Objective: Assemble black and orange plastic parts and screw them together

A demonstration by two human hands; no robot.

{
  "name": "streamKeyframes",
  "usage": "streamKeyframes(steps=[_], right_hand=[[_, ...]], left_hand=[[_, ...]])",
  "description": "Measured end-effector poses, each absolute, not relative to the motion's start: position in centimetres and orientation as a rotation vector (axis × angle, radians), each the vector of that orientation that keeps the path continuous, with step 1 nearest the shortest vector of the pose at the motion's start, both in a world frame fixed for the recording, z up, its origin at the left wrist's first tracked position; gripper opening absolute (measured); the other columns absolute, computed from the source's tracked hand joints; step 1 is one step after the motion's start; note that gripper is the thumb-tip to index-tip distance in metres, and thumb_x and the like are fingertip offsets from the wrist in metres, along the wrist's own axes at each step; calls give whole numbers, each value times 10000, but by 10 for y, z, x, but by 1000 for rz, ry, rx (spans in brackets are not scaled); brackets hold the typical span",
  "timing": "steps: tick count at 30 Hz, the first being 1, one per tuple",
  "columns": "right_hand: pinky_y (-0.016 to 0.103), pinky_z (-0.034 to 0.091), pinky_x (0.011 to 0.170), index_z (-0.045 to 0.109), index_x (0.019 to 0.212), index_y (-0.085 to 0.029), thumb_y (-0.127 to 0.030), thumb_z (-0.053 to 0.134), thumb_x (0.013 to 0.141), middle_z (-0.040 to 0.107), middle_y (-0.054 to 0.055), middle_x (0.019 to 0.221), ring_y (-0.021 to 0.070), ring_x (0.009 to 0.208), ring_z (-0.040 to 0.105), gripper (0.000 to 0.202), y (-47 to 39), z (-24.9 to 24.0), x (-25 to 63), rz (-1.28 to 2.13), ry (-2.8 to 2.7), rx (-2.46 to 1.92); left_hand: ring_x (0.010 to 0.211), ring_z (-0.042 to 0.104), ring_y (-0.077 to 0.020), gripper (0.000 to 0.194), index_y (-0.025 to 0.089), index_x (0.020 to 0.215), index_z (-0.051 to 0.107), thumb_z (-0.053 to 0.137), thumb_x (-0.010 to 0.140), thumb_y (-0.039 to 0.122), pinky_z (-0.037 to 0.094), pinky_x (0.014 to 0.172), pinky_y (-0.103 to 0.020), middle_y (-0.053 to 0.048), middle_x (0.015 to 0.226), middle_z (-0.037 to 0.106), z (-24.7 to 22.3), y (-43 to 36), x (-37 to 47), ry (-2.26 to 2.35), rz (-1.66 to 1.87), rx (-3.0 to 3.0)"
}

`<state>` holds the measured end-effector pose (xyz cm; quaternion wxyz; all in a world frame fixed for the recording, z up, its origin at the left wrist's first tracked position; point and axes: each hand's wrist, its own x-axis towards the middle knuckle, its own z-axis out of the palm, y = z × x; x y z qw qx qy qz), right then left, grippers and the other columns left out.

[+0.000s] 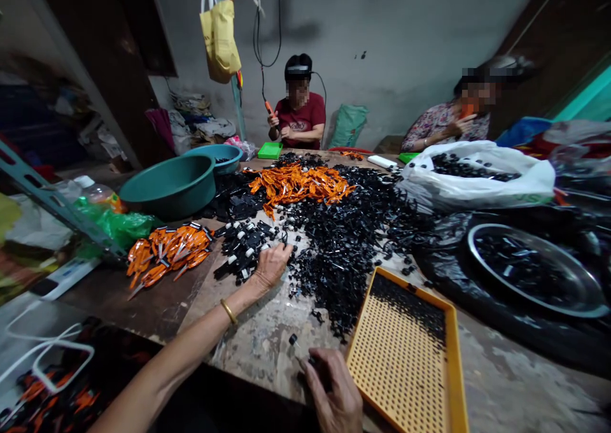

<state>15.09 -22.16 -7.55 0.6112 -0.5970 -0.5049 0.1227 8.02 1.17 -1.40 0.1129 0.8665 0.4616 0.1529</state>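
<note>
My left hand, with a gold bangle on its wrist, reaches to the edge of a heap of black parts with white pieces. Its fingers are bent together at the small black parts; what they pinch is too small to make out. Low in the view, my right hand is closed, thumb against fingers, on a small thin part with a black end. Right beside it lies a yellow perforated tray, with tiny black pieces gathered at its far end. A large pile of small black parts spreads beyond both hands.
Orange pieces form a heap at the back and another at left. Green basins stand behind. At right are a white sack and a metal bowl of black parts. Two people sit across the table.
</note>
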Motion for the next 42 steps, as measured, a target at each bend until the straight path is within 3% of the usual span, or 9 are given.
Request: streamKeyframes(steps=[7, 11, 15, 20, 24, 27, 32, 39, 42], right_hand=[[215, 493, 602, 620, 965, -215, -265, 564, 890, 603, 35, 820, 152, 722, 614, 106, -222, -75, 153, 298, -1145, -1364], [215, 517, 610, 621, 956, -209, -251, 606, 859, 610, 29, 821, 144, 701, 618, 107, -225, -70, 158, 355, -1163, -1381], [232, 520, 594, 602, 933, -195, -275, 626, 844, 593, 26, 808, 145, 681, 606, 123, -228, -72, 157, 415, -1043, -1405], [353, 522, 766, 594, 895, -191, -255, 678, 798, 557, 107, 1091, 226, 972, 587, 143, -222, -58, 150, 323, -1036, -1315], [542, 383, 981, 580, 861, -197, -235, 709, 780, 454, 134, 1352, 312, 1237, 444, 157, -206, -34, 151, 265, -1210, -1283], [581, 329, 1023, 574, 875, -205, -233, 711, 786, 517, 119, 1318, 309, 1260, 429, 167, -192, -24, 153, 240, -1415, -1227], [568, 354, 991, 555, 906, -218, -251, 696, 804, 633, 94, 1160, 292, 1229, 455, 178, -181, -29, 148, 163, -1653, -1210], [573, 359, 981, 521, 872, -219, -270, 690, 808, 616, 104, 1157, 297, 1206, 463, 188, -180, -41, 143, 197, -1717, -1183], [493, 428, 932, 519, 873, -216, -266, 678, 818, 583, 108, 1155, 265, 1122, 518, 175, -181, -43, 144, 271, -1701, -1215]], left_hand=[[921, 590, -220, 407, 189, 1030, 672, 350, 826, 46, 424, 855, -338, -97, 972, 663, -5, 11, 72, 1111, 674, 2322], [824, 638, -191, 295, 170, 1077, 640, 473, 834, 192, 476, 741, -302, -75, 931, 683, -4, -14, 42, 882, 616, 1846], [774, 628, -176, 332, 156, 1042, 627, 651, 760, 329, 464, 699, -288, -69, 914, 651, -4, -45, 11, 753, 620, 1227], [755, 518, -117, 297, 144, 871, 631, 768, 628, 246, 382, 688, -228, -12, 833, 603, -9, -71, -11, 853, 662, 1306], [772, 484, -122, 450, 162, 895, 579, 789, 499, 125, 353, 693, -233, 6, 841, 592, -8, -86, -18, 867, 512, 1267], [797, 491, -133, 487, 182, 932, 549, 743, 501, 66, 352, 690, -239, 10, 850, 577, -5, -92, -21, 847, 387, 1238], [723, 463, -105, 595, 205, 1043, 496, 711, 510, 51, 346, 665, -232, 50, 808, 549, -3, -94, -23, 754, 288, 1190], [694, 460, -94, 804, 239, 1271, 418, 656, 531, 32, 341, 618, -222, 55, 849, 519, -5, -94, -25, 728, 227, 1179], [700, 474, -94, 802, 235, 1279, 439, 665, 538, 27, 348, 613, -220, 48, 864, 524, -5, -95, -27, 733, 255, 1147]])
